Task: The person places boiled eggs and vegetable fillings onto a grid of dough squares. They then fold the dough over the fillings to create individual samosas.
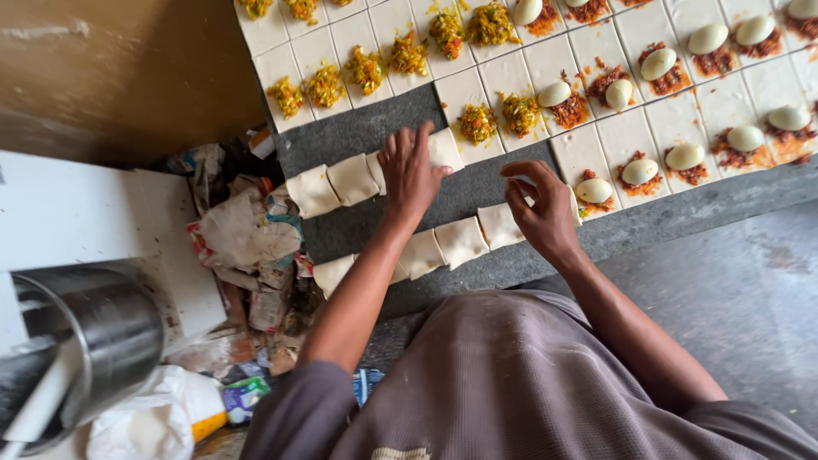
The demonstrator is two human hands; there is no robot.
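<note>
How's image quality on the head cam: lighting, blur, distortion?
Head view: soft, even daylight with only faint shadows under the left hand and right hand; no harsh glare apart from a sheen on the steel container; folded pastries and egg halves are sharp; wide-angle lens bends the dough rows; the wall looks soft.

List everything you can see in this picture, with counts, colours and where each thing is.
Stone counter: one, dark grey, centre.
Folded pastries: two rows, pale cream, on the near part of the counter.
Dough squares with vegetable filling: about ten in view, cream with yellow-green heaps, upper left.
Dough squares with egg halves: about twelve, cream with red filling, upper right.
Metal container: one, silver, lower left.
Crumpled wrappers: a pile, mixed colours, left of the counter.
Left hand: on a folded pastry in the far row.
Right hand: pinching a pastry in the near row.
</note>
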